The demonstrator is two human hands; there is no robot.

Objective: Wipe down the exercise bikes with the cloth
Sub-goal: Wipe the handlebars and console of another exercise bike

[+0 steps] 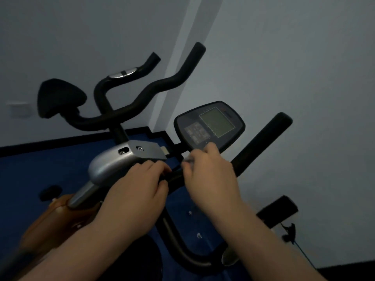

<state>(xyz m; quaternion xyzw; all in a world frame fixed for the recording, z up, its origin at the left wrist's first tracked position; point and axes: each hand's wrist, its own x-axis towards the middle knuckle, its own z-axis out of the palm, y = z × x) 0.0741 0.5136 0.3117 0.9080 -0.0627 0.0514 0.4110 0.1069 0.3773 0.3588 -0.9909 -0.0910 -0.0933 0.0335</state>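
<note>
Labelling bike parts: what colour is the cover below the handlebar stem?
Silver-grey, metallic sheen; the stem cover shows best in the head view.

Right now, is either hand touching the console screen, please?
No, both the left hand and right hand sit below the console, on the handlebar.

The scene is dimly lit and tinted a cold blue-grey. A paler band of light is cast up the wall. Faint glare is seen on the silver cover. The right hand is smeared by motion blur. Straight lines are bent and darkened toward the edges.
</note>
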